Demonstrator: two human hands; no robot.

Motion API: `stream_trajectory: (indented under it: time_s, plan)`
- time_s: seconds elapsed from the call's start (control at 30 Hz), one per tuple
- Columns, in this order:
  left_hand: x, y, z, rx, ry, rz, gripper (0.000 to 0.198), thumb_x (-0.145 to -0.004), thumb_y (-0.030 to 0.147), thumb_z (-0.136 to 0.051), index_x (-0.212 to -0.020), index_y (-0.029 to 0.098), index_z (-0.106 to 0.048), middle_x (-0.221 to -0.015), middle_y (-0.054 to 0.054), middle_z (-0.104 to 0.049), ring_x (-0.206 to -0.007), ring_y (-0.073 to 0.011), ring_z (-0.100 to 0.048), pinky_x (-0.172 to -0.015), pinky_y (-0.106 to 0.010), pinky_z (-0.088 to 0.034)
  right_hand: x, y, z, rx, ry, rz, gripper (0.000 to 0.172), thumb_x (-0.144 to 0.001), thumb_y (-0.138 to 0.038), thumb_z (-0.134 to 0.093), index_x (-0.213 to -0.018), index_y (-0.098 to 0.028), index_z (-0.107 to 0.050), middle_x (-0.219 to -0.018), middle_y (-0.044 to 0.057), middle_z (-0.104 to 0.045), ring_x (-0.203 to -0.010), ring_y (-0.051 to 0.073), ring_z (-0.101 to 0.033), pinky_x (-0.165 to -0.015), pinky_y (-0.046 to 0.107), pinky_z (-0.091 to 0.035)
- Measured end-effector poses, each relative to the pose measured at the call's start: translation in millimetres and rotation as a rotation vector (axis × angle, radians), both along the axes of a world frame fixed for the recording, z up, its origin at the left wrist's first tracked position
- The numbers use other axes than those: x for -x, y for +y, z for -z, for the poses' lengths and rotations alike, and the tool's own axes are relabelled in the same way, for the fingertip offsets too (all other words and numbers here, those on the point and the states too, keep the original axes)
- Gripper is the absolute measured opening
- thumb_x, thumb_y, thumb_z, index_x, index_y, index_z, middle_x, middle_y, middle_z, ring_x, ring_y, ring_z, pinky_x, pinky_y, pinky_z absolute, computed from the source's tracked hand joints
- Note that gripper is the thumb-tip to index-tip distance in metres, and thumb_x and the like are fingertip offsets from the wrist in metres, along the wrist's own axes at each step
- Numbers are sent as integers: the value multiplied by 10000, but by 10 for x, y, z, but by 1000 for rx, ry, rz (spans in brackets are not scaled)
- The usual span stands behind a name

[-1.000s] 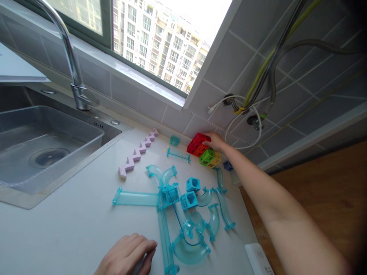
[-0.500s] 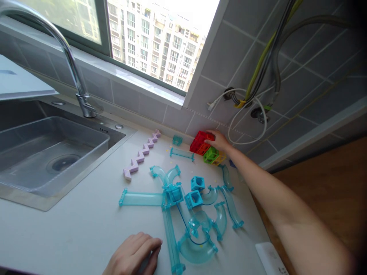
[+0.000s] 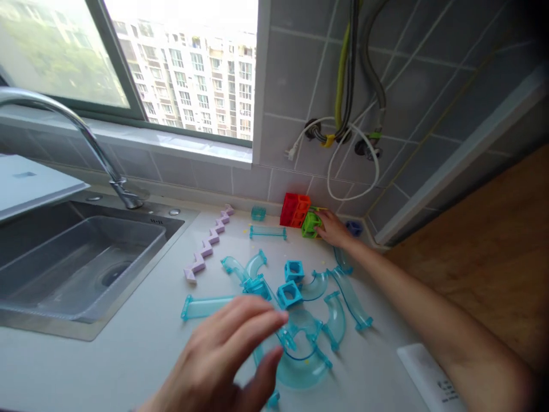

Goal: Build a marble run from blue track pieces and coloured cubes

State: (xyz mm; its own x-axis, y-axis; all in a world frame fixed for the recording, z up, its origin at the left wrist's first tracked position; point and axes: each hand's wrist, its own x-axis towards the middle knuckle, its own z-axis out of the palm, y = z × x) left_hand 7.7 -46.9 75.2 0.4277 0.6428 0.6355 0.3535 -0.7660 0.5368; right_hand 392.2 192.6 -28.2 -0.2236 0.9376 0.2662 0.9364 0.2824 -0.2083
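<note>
My right hand point(image 3: 333, 229) reaches to the back of the counter, its fingers closed around green hollow cube blocks point(image 3: 310, 225). Hollow red blocks point(image 3: 289, 209) and orange blocks point(image 3: 301, 212) stand stacked just left of it. Yellow blocks seen earlier are mostly hidden by this hand. A dark blue block point(image 3: 354, 228) lies to its right. In the foreground my left hand point(image 3: 227, 355) hovers with thumb and fingers apart, holding nothing. It covers part of the clear blue track pieces point(image 3: 302, 372). Two light blue cube blocks point(image 3: 289, 294) sit beyond its fingertips.
A lilac zigzag strip point(image 3: 207, 249) lies left of the tracks. A straight clear blue piece point(image 3: 268, 232) rests near the wall. The sink point(image 3: 124, 286) with its faucet point(image 3: 98, 143) is on the left. A white power strip point(image 3: 429, 375) lies at right; a white cable point(image 3: 375, 163) hangs from the wall.
My right hand has shifted from the red blocks to the green ones. My left hand has risen off the counter, moved forward over the tracks and spread its fingers. The view has turned right.
</note>
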Motion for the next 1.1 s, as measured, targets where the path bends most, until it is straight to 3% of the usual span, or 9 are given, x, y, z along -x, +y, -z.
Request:
stream_trajectory:
  time_s: [0.07, 0.13, 0.23, 0.33, 0.47, 0.6, 0.73, 0.97, 1.1]
  plan:
    - [-224, 634, -162, 57, 150, -10, 338, -910, 246, -635, -1248, 245, -622, -1191, -95, -715, -1088, -230, -695, -950, -374, -585, 73, -24, 9, -10, 21, 46, 585, -925, -270, -591, -1482, -143, -464, -1438, 191, -492, -1359, 321, -461, -1140, 451, -377]
    - [-484, 1371, -111, 221, 187, -133, 380, -913, 322, -632, -1274, 209, -597, -1208, -113, -712, -1082, -241, -698, -935, -394, -582, 129, -45, -21, -7, 27, 71, 582, -926, -281, -603, -1479, -153, -475, -1442, 181, -497, -1357, 313, -462, -1133, 428, -387]
    - [-887, 2309, 220, 522, 256, -251, 689, -821, 343, -739, -1418, 137, -465, -1337, -200, -643, -1153, -300, -673, -951, -415, -554, 174, -89, -51, -5, 33, 107, 603, -928, -273, -604, -1502, -178, -446, -1473, 162, -484, -1378, 295, -447, -1136, 406, -384]
    - [-1221, 2772, 541, 549, 320, -252, 942, -665, 299, -867, -1463, 129, -398, -1414, -224, -587, -1309, -360, -570, -1062, -424, -463, 179, -168, -21, -37, 63, 172, 802, -889, -305, -668, -1578, -156, -287, -1616, 187, -292, -1476, 318, -319, -1161, 413, -352]
    - [-1504, 2880, 757, 551, 374, -239, 1058, -627, 397, -900, -1460, 114, -313, -1327, -219, -645, -1241, -349, -625, -987, -395, -506, 104, -301, 37, 29, 181, 294, 997, -846, -368, -719, -1613, -151, -120, -1622, 220, -294, -1404, 346, -448, -1083, 409, -431]
    - [-1712, 2880, 914, 543, 296, -315, 1095, -602, 485, -914, -1425, 128, -287, -1311, -217, -648, -1222, -345, -635, -948, -389, -523, -13, -395, 35, 127, 222, 412, 761, -959, -412, -563, -1592, -201, -197, -1368, 165, -633, -1190, 316, -640, -961, 385, -488]
    - [-1929, 2863, 1050, 540, 213, -391, 1144, -596, 497, -918, -1442, 142, -235, -1300, -213, -653, -1194, -349, -650, -937, -400, -526, -78, -465, 32, 165, 207, 503, 571, -995, -487, -488, -1474, -183, -427, -1193, 180, -721, -1089, 328, -686, -890, 391, -501]
    - [-2177, 2770, 1039, 515, 262, -366, 1109, -645, 535, -879, -1456, 153, -225, -1289, -217, -658, -1183, -363, -653, -900, -400, -529, -184, -581, 23, 189, 215, 635, 466, -1000, -500, -455, -1209, -135, -656, -1091, 210, -736, -1049, 343, -700, -870, 411, -509]
    - [-2317, 2717, 1011, 526, 280, -356, 1154, -666, 530, -865, -1483, 114, -163, -1315, -249, -635, -1205, -380, -638, -919, -410, -519, -267, -588, -73, 134, 230, 678, 532, -952, -393, -553, -1411, -127, -512, -1291, 220, -653, -1158, 327, -653, -917, 389, -507]
